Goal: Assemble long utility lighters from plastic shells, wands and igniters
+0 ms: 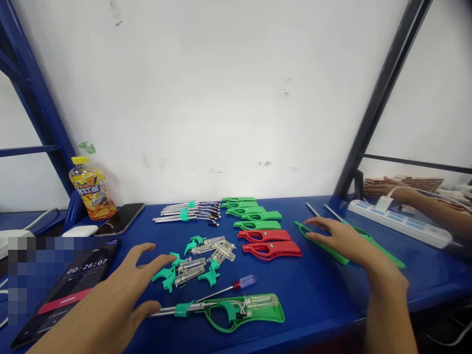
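Two hands: left hand (123,285), fingers wide by open lighter (267,315); right hand (348,241), fingers slightly parted, at green casing (334,253). Keep your innards seated.

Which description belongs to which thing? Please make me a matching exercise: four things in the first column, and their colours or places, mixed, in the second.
Things
1. drink bottle
2. screwdriver
3. power strip
4. right hand

Descriptions
A. white, on the right side of the table
B. over a green casing
C. has a yellow cap
D. has a purple handle

Right pairs: 1-C, 2-D, 3-A, 4-B
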A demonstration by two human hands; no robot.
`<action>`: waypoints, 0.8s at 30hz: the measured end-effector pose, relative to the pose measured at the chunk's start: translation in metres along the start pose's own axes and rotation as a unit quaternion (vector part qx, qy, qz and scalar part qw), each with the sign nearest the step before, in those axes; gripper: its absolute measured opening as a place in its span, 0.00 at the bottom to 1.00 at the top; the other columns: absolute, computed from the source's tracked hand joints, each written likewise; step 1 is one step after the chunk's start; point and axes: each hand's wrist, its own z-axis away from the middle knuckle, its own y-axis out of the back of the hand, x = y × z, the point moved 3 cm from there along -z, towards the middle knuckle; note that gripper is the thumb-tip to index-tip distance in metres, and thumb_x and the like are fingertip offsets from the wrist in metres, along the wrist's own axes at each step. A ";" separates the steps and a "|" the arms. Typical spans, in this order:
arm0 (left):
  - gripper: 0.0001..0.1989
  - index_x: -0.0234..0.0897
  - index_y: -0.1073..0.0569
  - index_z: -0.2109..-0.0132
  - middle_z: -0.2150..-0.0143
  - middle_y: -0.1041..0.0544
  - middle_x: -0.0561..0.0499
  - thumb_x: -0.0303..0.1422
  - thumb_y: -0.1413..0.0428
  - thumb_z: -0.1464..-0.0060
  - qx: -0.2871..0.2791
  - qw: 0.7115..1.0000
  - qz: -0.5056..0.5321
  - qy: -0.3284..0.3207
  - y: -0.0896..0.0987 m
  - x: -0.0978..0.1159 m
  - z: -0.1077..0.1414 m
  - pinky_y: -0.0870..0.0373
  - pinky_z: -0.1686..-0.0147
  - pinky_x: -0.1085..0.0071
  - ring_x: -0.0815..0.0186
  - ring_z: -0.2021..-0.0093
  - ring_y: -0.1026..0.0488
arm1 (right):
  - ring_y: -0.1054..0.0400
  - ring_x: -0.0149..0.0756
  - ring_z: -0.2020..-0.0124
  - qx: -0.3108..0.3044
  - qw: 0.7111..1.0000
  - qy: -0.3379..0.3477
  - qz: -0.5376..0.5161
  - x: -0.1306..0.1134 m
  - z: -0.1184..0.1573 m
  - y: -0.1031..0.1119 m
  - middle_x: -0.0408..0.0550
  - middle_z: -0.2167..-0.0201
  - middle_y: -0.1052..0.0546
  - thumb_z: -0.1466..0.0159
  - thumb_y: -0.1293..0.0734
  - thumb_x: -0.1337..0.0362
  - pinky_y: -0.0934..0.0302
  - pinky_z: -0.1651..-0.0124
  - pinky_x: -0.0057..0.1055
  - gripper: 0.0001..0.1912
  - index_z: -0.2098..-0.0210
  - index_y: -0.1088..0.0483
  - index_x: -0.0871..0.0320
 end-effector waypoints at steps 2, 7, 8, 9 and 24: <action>0.24 0.54 0.24 0.36 0.30 0.29 0.46 0.33 0.47 0.37 -0.040 0.999 0.003 -0.012 0.002 0.011 -0.003 0.18 0.57 0.62 0.52 0.54 0.15 | 0.21 0.56 0.46 -0.009 1.000 -0.029 0.003 0.011 -0.004 -0.005 0.58 0.49 0.15 0.40 0.29 0.49 0.28 0.44 0.44 0.30 0.42 0.22 0.56; 0.22 0.51 0.21 0.40 0.42 0.22 0.46 0.32 0.53 0.32 -0.118 0.992 0.008 -0.050 0.008 0.042 -0.021 0.19 0.55 0.64 0.58 0.60 0.16 | 0.19 0.56 0.51 -0.047 0.995 -0.084 0.003 0.031 -0.008 -0.014 0.59 0.53 0.14 0.46 0.25 0.47 0.27 0.50 0.40 0.29 0.51 0.18 0.57; 0.22 0.51 0.20 0.41 0.44 0.21 0.47 0.31 0.54 0.32 -0.108 0.992 0.013 -0.060 0.009 0.047 -0.024 0.20 0.53 0.66 0.58 0.58 0.16 | 0.19 0.56 0.52 -0.055 0.995 -0.089 0.001 0.033 -0.009 -0.015 0.58 0.53 0.14 0.46 0.25 0.46 0.27 0.50 0.40 0.28 0.52 0.17 0.57; 0.22 0.50 0.19 0.42 0.45 0.20 0.47 0.31 0.54 0.31 -0.097 0.993 0.019 -0.070 0.009 0.051 -0.026 0.21 0.52 0.68 0.59 0.56 0.17 | 0.19 0.56 0.53 -0.062 0.994 -0.093 -0.001 0.035 -0.009 -0.016 0.57 0.54 0.14 0.46 0.25 0.46 0.27 0.51 0.40 0.28 0.53 0.17 0.57; 0.22 0.44 0.19 0.43 0.48 0.20 0.43 0.26 0.54 0.30 -0.137 0.989 -0.030 -0.053 -0.015 0.059 -0.041 0.23 0.47 0.58 0.53 0.48 0.19 | 0.21 0.49 0.63 -0.129 0.987 -0.088 -0.019 0.025 -0.010 -0.017 0.51 0.66 0.16 0.45 0.26 0.42 0.33 0.64 0.35 0.31 0.53 0.16 0.61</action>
